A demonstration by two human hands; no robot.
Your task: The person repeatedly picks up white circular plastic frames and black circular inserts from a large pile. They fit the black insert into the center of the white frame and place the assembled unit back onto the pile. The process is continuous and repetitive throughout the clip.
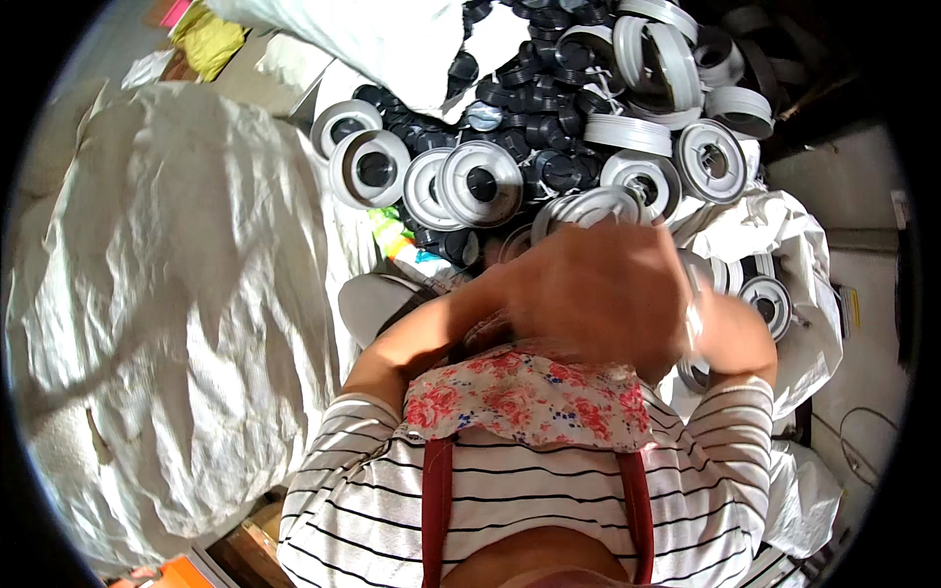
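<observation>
Motion smears both of my hands, which come together in front of my chest. My left hand reaches in from the left, and my right hand overlaps it. The fingers cannot be made out, nor whether anything is between them. Just beyond the hands lie pale grey plastic rings, partly covered by them. To their left, round grey flanged discs with dark centres rest on a heap of black plastic caps. Another grey disc leans at the right of the heap.
A large white woven sack fills the left side. Another white sack with grey rings in it stands at the right. White sheeting covers part of the far heap. Larger grey rings are stacked at the far right.
</observation>
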